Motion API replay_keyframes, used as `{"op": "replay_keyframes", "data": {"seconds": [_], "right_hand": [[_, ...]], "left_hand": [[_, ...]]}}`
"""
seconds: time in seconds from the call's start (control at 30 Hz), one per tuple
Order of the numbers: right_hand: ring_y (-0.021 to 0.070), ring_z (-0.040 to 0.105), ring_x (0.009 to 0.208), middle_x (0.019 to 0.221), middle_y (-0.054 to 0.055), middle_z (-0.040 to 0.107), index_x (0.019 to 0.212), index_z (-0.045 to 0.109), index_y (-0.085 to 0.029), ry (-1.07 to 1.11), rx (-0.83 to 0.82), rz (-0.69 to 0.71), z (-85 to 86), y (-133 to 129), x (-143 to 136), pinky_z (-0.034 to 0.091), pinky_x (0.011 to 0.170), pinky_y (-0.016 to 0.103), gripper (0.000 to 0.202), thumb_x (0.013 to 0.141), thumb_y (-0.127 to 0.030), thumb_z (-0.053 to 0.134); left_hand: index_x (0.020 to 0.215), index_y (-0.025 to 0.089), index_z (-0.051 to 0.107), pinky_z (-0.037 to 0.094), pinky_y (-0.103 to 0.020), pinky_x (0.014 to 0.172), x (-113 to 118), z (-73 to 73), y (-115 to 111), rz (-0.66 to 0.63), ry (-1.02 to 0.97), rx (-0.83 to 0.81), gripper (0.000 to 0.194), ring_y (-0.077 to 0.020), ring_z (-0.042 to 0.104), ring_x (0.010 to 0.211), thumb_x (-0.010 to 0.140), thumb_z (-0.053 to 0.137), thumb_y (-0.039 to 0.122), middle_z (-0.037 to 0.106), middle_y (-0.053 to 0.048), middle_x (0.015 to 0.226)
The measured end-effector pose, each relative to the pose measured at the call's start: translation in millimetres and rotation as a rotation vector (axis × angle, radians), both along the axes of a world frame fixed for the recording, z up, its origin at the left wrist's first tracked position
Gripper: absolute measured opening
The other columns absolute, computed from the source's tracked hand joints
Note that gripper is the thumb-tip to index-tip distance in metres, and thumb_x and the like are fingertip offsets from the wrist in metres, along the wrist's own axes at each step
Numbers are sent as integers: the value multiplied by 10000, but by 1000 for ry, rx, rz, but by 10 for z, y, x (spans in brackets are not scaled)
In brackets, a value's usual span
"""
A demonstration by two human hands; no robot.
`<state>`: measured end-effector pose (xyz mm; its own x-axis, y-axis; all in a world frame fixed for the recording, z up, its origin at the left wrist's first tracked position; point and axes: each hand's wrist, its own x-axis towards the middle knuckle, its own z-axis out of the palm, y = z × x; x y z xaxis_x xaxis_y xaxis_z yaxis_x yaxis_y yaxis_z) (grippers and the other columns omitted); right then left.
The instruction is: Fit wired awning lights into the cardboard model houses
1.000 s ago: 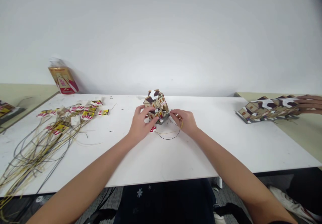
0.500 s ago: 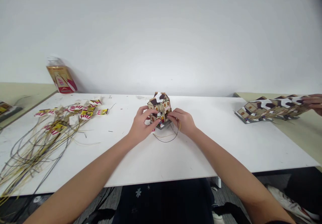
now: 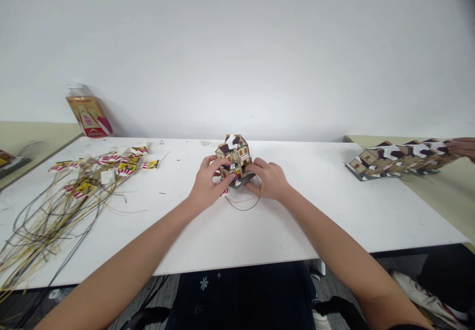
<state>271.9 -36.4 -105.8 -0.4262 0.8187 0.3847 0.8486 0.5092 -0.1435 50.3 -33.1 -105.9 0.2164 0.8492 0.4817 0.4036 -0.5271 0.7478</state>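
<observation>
A small model house point(image 3: 234, 153) with a brown roof, white snow patches and a grey base stands between my hands. My left hand point(image 3: 208, 181) grips its left side, thumb at the front and fingers over the side. At the right front corner, my right hand point(image 3: 270, 179) is closed on the house's edge, its fingertips partly hidden. A thin dark and yellow wire point(image 3: 248, 209) loops from near my right hand down over the table. Close to my left thumb sits a red-and-white striped piece point(image 3: 224, 192), partly covered.
Striped red, white and yellow pieces point(image 3: 126, 167) with tangled wires point(image 3: 55, 228) lie on the left of the white table point(image 3: 311, 221). A bottle point(image 3: 91, 115) stands at the back left. Right, several model houses point(image 3: 393, 157) form a row, with another person's hand point(image 3: 462, 147) on them.
The house has tilted and shifted slightly left in my hands. My right fingers have moved from its front wall to around the base's corner.
</observation>
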Motion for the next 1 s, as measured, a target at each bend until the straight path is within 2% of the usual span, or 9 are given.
{"op": "replay_keyframes", "data": {"seconds": [0.07,0.17,0.3,0.43,0.67,0.87,1.0], "right_hand": [[149,579,776,1019,53,629,1016,648,-217,-16,26,-24,-26,18,-35,344,636,269,328,740,-393,676],[149,567,753,984,60,634,972,649,-208,-24,51,-67,-66,43,-81,327,630,272,249,727,-249,658],[141,559,734,989,49,633,979,650,-212,-31,50,-98,-74,46,-92,315,612,273,300,692,-137,604],[136,557,713,992,52,654,990,665,-214,-26,96,-62,-82,46,-43,319,630,280,290,721,-138,587],[142,561,728,888,44,667,1024,665,-179,11,347,37,-145,112,46,369,743,294,318,787,-51,496],[148,555,716,840,51,674,1038,660,-173,38,384,100,-126,139,81,415,832,299,282,907,-67,434],[144,570,710,749,32,659,961,670,-186,75,381,100,-144,161,98,419,939,298,234,957,-140,441]], "left_hand": [[1089,265,648,586,-338,856,7,0,-6,7,2,-3,285,-142,607,972,824,675,363,490,-45,1173],[1098,263,648,584,-346,870,12,0,-17,11,11,-2,291,-159,602,1014,828,667,370,487,-55,1185],[1107,264,646,580,-365,883,17,2,-20,7,22,1,301,-173,601,1034,829,663,380,488,-63,1196],[1113,274,641,576,-368,888,14,-2,-12,10,15,-9,297,-165,602,1018,834,665,376,493,-54,1191],[1127,272,634,578,-390,887,-10,15,-3,14,-10,-58,325,-137,624,901,832,672,404,498,-57,1195],[1121,268,629,583,-387,887,-7,24,25,54,-47,-94,332,-150,628,931,823,674,407,516,-56,1181],[1128,271,624,587,-381,863,-24,11,45,81,-58,-110,342,-146,629,903,822,668,417,523,-57,1194]]}}
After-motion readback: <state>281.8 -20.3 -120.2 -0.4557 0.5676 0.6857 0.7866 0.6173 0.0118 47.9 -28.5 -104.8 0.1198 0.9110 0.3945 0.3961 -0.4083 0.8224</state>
